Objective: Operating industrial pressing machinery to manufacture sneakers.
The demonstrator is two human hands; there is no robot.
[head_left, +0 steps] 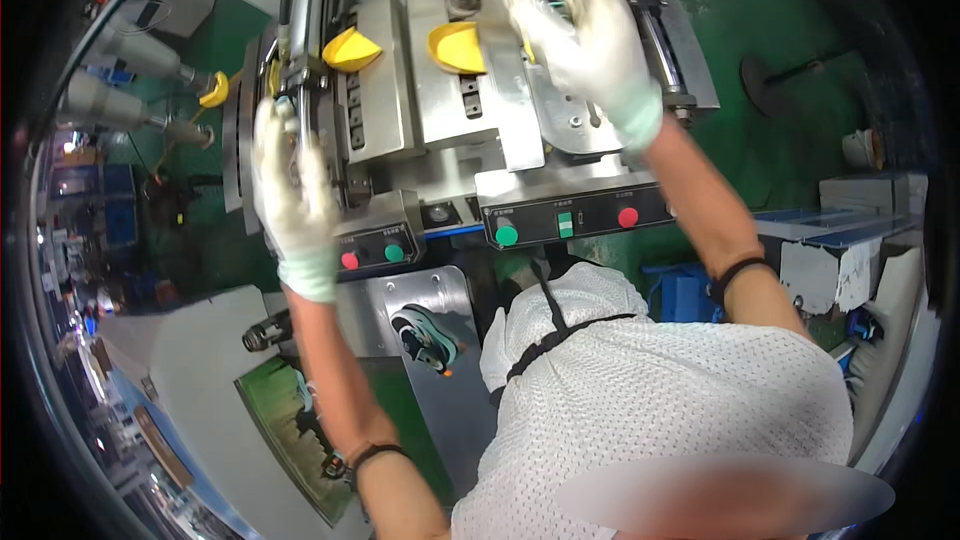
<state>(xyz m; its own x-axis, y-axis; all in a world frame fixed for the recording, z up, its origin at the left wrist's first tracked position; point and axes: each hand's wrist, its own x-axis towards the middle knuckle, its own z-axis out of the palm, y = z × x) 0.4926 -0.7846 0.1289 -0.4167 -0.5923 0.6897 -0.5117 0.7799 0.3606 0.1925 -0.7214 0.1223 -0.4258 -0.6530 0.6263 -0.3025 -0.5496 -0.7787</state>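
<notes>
Working both white-gloved hands around a broad silver metal machine (437, 105), which is filling the area from ten to two o'clock. Left hand (290, 200) is sitting just above nine o'clock, by a long silver cylinder (311, 20) with a shiny rod; fingers are pointing up and looking partly spread, but blur is hiding whether they're gripping anything. Right hand (595, 40) is hovering at one o'clock over the machine's right half, fingers looking extended; blurred too, so can't tell how far open or whether it's holding something. Two curved bright-yellow flaps (457, 47) are resting at eleven and twelve, between the hands. Pale-teal and black shoe (425, 337) is lying on a flat grey metal plate (445, 440) at seven, well apart from both hands. Step in hand is seemingly involving handling the machine's upper parts. Next move is probably calling for settling both hands and keeping fingers clear of the rod before pressing anything on the black control panel (600, 225) near three o'clock.
</notes>
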